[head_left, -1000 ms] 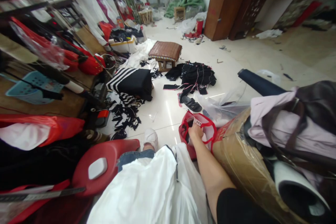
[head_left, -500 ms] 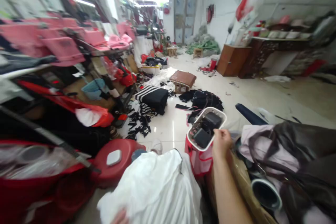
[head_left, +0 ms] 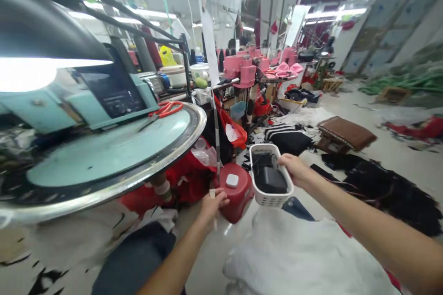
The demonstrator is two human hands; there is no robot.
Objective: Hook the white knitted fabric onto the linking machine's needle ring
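My right hand (head_left: 294,168) grips the right rim of a white plastic basket (head_left: 272,199), which holds dark objects (head_left: 272,179), one of them box-shaped. In front of the red stool (head_left: 235,200), my left hand (head_left: 212,205) is closed with the fingertips together; a pale sliver shows at the fingers, too small to name. On the stool lies a small white square object (head_left: 232,180). White cloth (head_left: 304,258) spreads below the basket, over my lap.
At the left stands a round-edged machine table (head_left: 117,147) with red-handled scissors (head_left: 169,109) and a lamp (head_left: 51,32) above. Black cloth (head_left: 387,189) and a brown padded stool (head_left: 346,132) are on the floor at right.
The view has turned left, bringing the machine table in. My left hand has left the white cloth and risen beside the red stool. The basket, still in my right hand, is now nearer that stool.
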